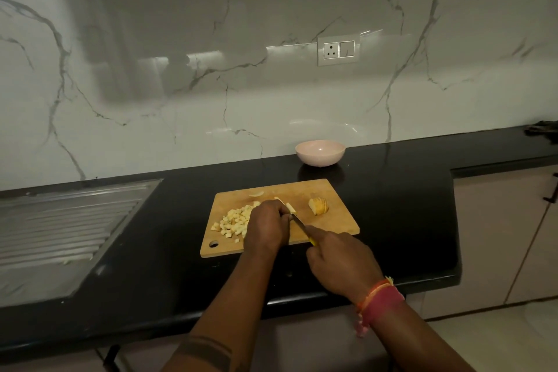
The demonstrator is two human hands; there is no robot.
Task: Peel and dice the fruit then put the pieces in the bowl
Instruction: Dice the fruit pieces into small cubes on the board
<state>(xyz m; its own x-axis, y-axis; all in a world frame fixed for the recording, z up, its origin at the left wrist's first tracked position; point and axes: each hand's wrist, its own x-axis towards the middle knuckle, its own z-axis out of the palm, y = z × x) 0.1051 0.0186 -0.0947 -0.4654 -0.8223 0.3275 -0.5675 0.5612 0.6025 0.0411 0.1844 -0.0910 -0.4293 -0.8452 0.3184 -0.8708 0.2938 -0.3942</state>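
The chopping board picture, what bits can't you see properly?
Head view only:
- Fruit being cut: mostly hidden under the left hand.
- Knife: handle covered by the right hand.
- Bowl: looks empty, but too far to be sure.
- Dark thing on the counter: cut off by the right edge.

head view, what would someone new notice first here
The two hands meet on the light wooden cutting board at the centre: the left hand steadies pale fruit strips while the right hand works a yellow-handled knife. A heap of pale diced fruit lies left of them; the pale pink bowl waits behind.
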